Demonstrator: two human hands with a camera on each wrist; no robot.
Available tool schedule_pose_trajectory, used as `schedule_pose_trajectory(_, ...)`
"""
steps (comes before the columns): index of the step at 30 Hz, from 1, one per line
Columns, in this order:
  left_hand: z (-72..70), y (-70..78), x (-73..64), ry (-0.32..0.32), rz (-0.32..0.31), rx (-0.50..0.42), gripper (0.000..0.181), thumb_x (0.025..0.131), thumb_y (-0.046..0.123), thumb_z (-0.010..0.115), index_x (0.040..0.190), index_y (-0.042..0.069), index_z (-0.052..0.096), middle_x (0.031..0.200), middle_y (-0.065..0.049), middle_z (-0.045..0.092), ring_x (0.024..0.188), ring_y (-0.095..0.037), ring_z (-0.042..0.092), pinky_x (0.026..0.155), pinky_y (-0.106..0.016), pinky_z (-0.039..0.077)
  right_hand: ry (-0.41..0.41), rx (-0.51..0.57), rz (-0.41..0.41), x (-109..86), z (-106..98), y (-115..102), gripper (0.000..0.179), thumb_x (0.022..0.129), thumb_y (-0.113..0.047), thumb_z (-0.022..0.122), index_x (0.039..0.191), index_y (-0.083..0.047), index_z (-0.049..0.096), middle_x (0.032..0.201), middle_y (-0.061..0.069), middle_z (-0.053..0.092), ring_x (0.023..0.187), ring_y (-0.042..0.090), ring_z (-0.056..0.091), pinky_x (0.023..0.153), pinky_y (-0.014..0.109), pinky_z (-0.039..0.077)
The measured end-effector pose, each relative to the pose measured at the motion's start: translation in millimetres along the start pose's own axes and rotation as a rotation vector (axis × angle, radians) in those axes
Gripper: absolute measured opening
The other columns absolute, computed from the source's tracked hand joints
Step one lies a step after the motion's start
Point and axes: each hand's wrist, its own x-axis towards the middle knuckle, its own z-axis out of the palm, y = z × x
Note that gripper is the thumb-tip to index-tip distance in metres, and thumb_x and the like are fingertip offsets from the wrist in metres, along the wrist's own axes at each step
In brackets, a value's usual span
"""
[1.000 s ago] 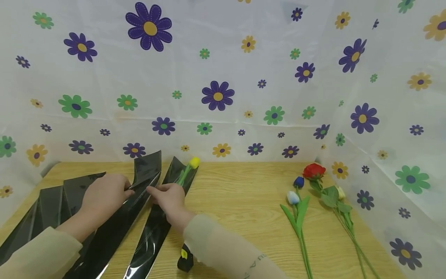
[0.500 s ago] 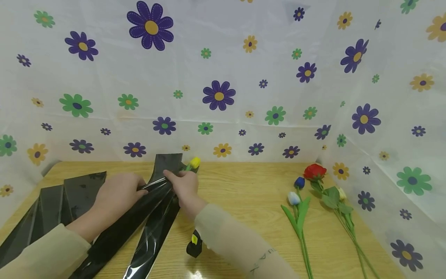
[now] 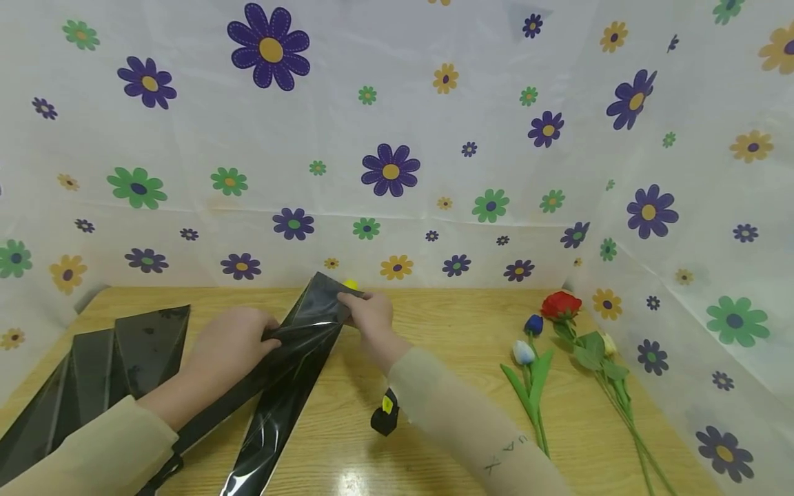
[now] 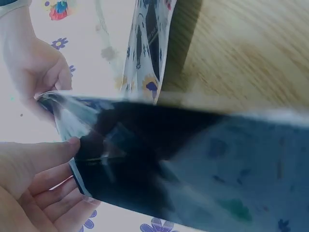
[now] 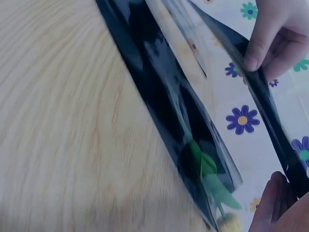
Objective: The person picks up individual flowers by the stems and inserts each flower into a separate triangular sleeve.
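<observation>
A black, glossy plastic flower sleeve [image 3: 319, 300] is stretched between both hands. The left hand [image 3: 232, 348] pinches its left edge between thumb and fingers. At the upper right corner the right hand [image 3: 373, 318] pinches the same sleeve. In the left wrist view the sleeve [image 4: 135, 154] shows broad and shiny, its end at the fingers. Beneath it on the table lies another black sleeve [image 3: 273, 424] with a yellow tulip inside. The tulip's yellow head [image 3: 350, 284] peeks out past the held sleeve; its green leaves [image 5: 205, 162] show in the right wrist view.
More black sleeves [image 3: 93, 365] lie fanned at the left of the wooden table [image 3: 446, 358]. To the right are a white-blue tulip [image 3: 523, 352], a dark blue tulip [image 3: 533, 324], a red rose [image 3: 561, 304] and a pale yellow flower [image 3: 609, 344]. A flower-patterned curtain [image 3: 335, 103] encloses the table.
Both hands have moved right, the right one farther, drawing the held sleeve's top over the sleeve with the yellow tulip. The tulip's stem, visible earlier in the head view, is now covered.
</observation>
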Motion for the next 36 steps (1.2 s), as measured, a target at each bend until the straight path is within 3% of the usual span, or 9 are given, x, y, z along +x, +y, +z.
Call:
schedule_pose_trajectory(3, 2.5, 3.1, 0.5, 0.030, 0.018, 0.000, 0.014, 0.090, 0.012, 0.085, 0.102, 0.005, 0.082, 0.093, -0.008, 0.081, 0.075, -0.019, 0.070, 0.073, -0.046, 0.063, -0.045, 0.016, 0.013, 2.4, -13.7, -1.9, 0.022, 0.100, -0.012, 0.073, 0.112, 0.006, 0.076, 0.103, 0.014, 0.079, 0.079, 0.014, 0.080, 0.095, 0.036, 0.065)
schedule_pose_trajectory(6, 4.7, 7.2, 0.8, 0.062, 0.033, 0.001, 0.019, 0.090, 0.011, 0.085, 0.107, 0.003, 0.081, 0.098, -0.011, 0.081, 0.084, -0.025, 0.075, 0.080, -0.050, 0.064, -0.075, 0.013, 0.032, 4.0, -25.8, -5.3, 0.028, 0.099, -0.009, 0.073, 0.121, 0.008, 0.074, 0.112, 0.020, 0.079, 0.078, 0.013, 0.079, 0.089, 0.033, 0.066)
schedule_pose_trajectory(11, 6.8, 14.5, 1.0, 0.118, 0.053, -0.002, 0.025, 0.090, 0.011, 0.085, 0.113, 0.002, 0.079, 0.107, -0.015, 0.080, 0.096, -0.034, 0.077, 0.088, -0.054, 0.063, -0.109, -0.033, 0.063, 3.0, -44.1, -15.1, 0.029, 0.099, -0.007, 0.072, 0.121, 0.011, 0.073, 0.091, 0.011, 0.078, 0.066, 0.007, 0.070, 0.088, 0.033, 0.066)
schedule_pose_trajectory(15, 8.3, 16.8, 2.9, 0.149, 0.069, -0.004, 0.028, 0.090, 0.010, 0.085, 0.116, 0.002, 0.079, 0.112, -0.018, 0.079, 0.102, -0.036, 0.077, 0.090, -0.054, 0.063, -0.157, -0.068, 0.065, -0.1, -56.9, -23.3, 0.029, 0.100, -0.007, 0.071, 0.120, 0.013, 0.073, 0.081, 0.003, 0.072, 0.066, 0.007, 0.070, 0.087, 0.032, 0.066)
schedule_pose_trajectory(21, 11.2, 15.1, 8.5, 0.154, 0.116, -0.002, 0.029, 0.090, 0.009, 0.085, 0.118, 0.002, 0.079, 0.116, -0.017, 0.079, 0.107, -0.037, 0.077, 0.095, -0.053, 0.062, -0.220, -0.179, 0.059, -6.0, -73.5, -30.3, 0.026, 0.099, -0.008, 0.071, 0.117, 0.011, 0.074, 0.079, 0.002, 0.071, 0.065, 0.007, 0.069, 0.080, 0.028, 0.067)
schedule_pose_trajectory(27, 12.3, 13.1, 12.6, 0.136, 0.173, 0.001, 0.027, 0.088, 0.006, 0.086, 0.114, 0.002, 0.080, 0.111, -0.015, 0.081, 0.101, -0.033, 0.077, 0.091, -0.050, 0.064, -0.251, -0.246, 0.085, -14.0, -83.6, -30.8, 0.023, 0.098, -0.008, 0.073, 0.112, 0.010, 0.076, 0.076, 0.001, 0.071, 0.062, 0.008, 0.069, 0.069, 0.023, 0.065)
schedule_pose_trajectory(36, 16.5, 14.7, 18.0, 0.128, 0.213, 0.031, 0.026, 0.089, 0.008, 0.086, 0.114, 0.005, 0.081, 0.110, -0.011, 0.082, 0.101, -0.031, 0.079, 0.090, -0.048, 0.064, -0.280, -0.243, 0.111, -26.4, -98.0, -30.7, 0.025, 0.100, -0.009, 0.072, 0.117, 0.010, 0.076, 0.082, 0.004, 0.077, 0.067, 0.009, 0.073, 0.078, 0.029, 0.067)
